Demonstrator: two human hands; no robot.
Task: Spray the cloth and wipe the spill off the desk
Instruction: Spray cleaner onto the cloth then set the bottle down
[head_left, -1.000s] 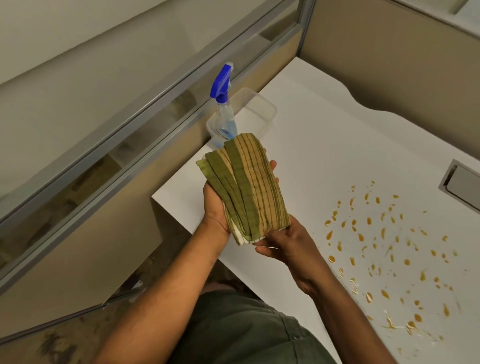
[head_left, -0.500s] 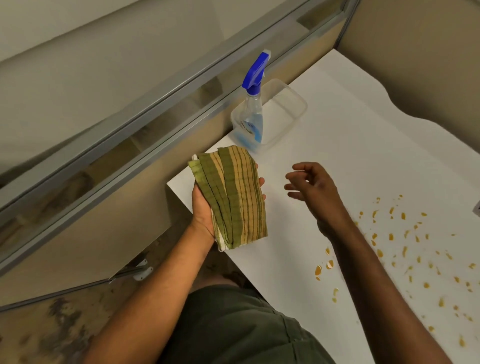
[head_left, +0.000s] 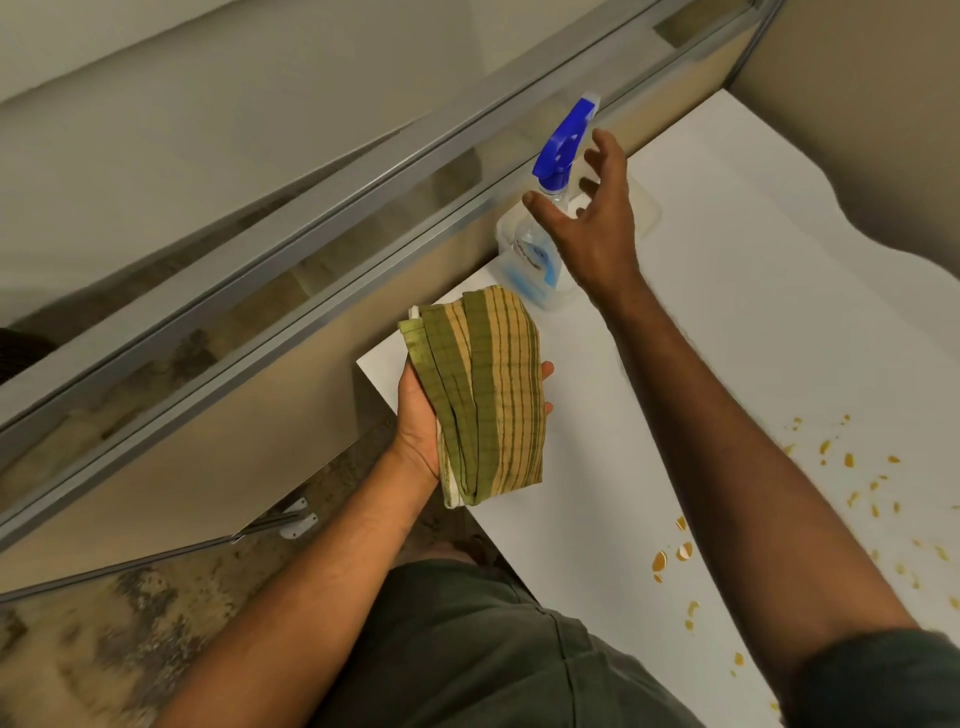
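A folded green and tan striped cloth (head_left: 488, 395) lies in my left hand (head_left: 421, 421), held palm up over the near left corner of the white desk (head_left: 727, 364). A clear spray bottle (head_left: 535, 260) with a blue trigger head stands at the desk's left edge. My right hand (head_left: 597, 218) reaches over the bottle with fingers spread, its thumb at the bottle's neck, holding nothing. An orange-brown spill (head_left: 841, 467) of several small drops dots the desk on the right.
A clear plastic container (head_left: 644, 208) sits behind the bottle. A glass and metal partition (head_left: 311, 249) runs along the desk's left side, a beige wall (head_left: 857, 104) along the back. Speckled floor (head_left: 104, 649) lies below left.
My right hand let go of the cloth's lower edge and moved up and away to the spray bottle. The left hand keeps holding the cloth. The view shifted right to left.
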